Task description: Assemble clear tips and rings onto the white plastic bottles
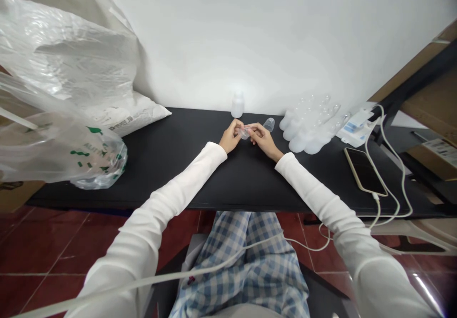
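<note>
Between my two hands is a small clear plastic piece (244,133), cup-like in shape, over the black table (171,165). My left hand (230,136) pinches its left side with closed fingers. From the other side, my right hand (262,139) grips it with the fingertips. Just behind my right hand a clear plastic cap (269,124) lies tilted on the table. A whitish translucent bottle (237,104) stands upright near the wall, beyond my hands. The fingers partly hide the held piece.
Several white bottles with clear caps (310,125) stand in a cluster at right. Beside them are a phone (366,171) on a cable and a white-blue package (357,126). Large plastic bags (89,65) fill the left side. A white cable (214,263) crosses my lap.
</note>
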`<state>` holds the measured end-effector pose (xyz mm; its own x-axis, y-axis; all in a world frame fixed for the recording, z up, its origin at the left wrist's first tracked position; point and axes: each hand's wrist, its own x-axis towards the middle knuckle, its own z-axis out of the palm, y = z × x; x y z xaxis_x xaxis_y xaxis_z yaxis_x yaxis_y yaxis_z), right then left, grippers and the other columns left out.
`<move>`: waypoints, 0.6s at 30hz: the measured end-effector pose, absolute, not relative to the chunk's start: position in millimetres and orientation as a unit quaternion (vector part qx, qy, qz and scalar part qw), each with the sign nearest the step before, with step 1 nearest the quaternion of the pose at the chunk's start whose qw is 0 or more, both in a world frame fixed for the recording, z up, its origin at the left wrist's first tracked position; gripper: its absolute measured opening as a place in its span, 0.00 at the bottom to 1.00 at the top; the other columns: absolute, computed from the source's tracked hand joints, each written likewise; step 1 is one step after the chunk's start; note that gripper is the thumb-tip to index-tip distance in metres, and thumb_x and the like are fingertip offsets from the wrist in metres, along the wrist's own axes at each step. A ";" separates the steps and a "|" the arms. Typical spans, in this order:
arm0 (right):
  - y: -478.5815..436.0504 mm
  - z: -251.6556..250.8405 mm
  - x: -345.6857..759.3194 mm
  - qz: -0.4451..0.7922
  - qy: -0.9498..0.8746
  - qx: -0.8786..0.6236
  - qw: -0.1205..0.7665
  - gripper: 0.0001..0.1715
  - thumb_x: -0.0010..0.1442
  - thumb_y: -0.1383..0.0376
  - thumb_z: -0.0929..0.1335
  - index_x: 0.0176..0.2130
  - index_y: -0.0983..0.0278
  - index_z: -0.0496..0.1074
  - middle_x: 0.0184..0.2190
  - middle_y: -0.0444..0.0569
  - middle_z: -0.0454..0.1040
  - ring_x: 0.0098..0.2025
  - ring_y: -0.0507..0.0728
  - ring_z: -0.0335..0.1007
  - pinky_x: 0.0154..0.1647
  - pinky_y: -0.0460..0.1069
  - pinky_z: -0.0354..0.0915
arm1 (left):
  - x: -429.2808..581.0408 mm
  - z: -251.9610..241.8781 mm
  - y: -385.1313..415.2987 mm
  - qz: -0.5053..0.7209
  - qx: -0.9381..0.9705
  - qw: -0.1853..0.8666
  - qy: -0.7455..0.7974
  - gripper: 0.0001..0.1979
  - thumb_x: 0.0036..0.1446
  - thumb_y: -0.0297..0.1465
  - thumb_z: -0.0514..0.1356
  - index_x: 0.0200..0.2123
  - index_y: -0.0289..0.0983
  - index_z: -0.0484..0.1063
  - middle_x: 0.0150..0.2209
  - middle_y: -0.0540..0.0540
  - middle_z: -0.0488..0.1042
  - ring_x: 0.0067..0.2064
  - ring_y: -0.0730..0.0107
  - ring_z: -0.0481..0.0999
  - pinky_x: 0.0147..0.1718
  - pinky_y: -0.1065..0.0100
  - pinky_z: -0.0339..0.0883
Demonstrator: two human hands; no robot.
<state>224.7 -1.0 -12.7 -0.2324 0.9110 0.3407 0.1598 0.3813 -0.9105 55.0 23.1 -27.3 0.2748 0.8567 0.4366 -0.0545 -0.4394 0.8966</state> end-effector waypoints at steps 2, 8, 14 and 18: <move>-1.2 -11.5 224.2 0.381 -0.667 -0.402 0.498 0.30 0.57 0.39 0.71 0.44 0.59 0.73 0.32 0.43 0.71 0.27 0.49 0.64 0.24 0.46 0.64 | 55.8 -28.8 25.1 0.527 0.645 0.464 0.302 0.14 0.51 0.27 0.62 0.39 0.41 0.60 0.40 0.49 0.72 0.42 0.72 0.76 0.46 0.67 0.70; 0.0 -13.5 224.1 0.338 -0.660 -0.417 0.526 0.30 0.58 0.37 0.69 0.43 0.58 0.72 0.40 0.47 0.72 0.28 0.50 0.64 0.26 0.48 0.65 | 53.6 -26.6 22.0 0.487 0.652 0.489 0.313 0.20 0.53 0.29 0.62 0.48 0.42 0.61 0.51 0.43 0.74 0.51 0.66 0.76 0.49 0.63 0.70; 0.7 -15.9 224.8 0.324 -0.658 -0.421 0.533 0.31 0.58 0.35 0.67 0.41 0.59 0.71 0.40 0.49 0.74 0.30 0.52 0.62 0.28 0.50 0.63 | 54.0 -24.4 16.1 0.462 0.722 0.393 0.332 0.24 0.53 0.33 0.67 0.50 0.41 0.61 0.54 0.41 0.74 0.55 0.64 0.76 0.47 0.65 0.67; 1.3 -17.1 225.5 0.322 -0.657 -0.425 0.532 0.32 0.58 0.34 0.67 0.40 0.58 0.69 0.33 0.47 0.72 0.28 0.53 0.60 0.28 0.50 0.61 | 54.6 -21.8 13.5 0.456 0.732 0.376 0.338 0.23 0.54 0.32 0.67 0.50 0.41 0.62 0.54 0.41 0.75 0.57 0.62 0.76 0.48 0.65 0.67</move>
<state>225.5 1.3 -17.1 -0.0718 0.9018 0.4261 0.2164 0.4311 -0.8760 54.6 13.5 -21.8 0.3554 0.8380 0.4141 0.1511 -0.4887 0.8593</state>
